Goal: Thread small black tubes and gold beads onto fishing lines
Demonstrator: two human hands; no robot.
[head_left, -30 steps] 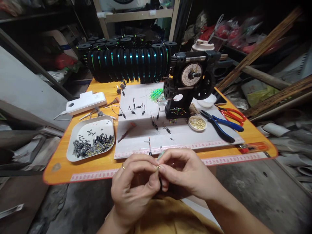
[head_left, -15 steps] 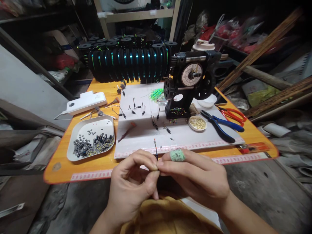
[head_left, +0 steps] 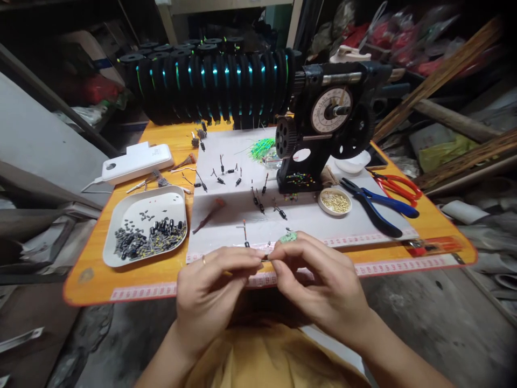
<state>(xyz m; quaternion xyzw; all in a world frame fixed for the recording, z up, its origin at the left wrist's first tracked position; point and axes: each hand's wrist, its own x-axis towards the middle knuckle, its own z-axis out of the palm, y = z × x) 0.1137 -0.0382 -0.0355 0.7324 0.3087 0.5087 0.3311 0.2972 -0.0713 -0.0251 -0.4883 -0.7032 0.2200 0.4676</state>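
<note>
Over the table's front edge, the fingertips of my left hand (head_left: 218, 280) and my right hand (head_left: 315, 280) almost meet. Both hands are closed in a pinch, with a tiny dark piece (head_left: 265, 258) between them, too small to name. My right hand wears a green wrap (head_left: 288, 237) on one finger. Just beyond my left fingers is a thin stem with an orange tip and black base (head_left: 245, 235); whether it is held or lying on the mat I cannot tell. Several similar small black cylinders with thin stems (head_left: 221, 181) lie on the white mat (head_left: 226, 231).
At left stands a white tray (head_left: 109, 253) of small grey and black parts, behind it a white power bank (head_left: 137, 163). A geared winder with spools (head_left: 218, 89) spans the back. On the right are a dish of gold beads (head_left: 336, 202), blue pliers (head_left: 375, 207) and red-handled pliers (head_left: 399, 188).
My fingertips have turned from upright to more level, with a small dark piece now showing between them. The orange-tipped stem appears further left. The whole view has shifted slightly.
</note>
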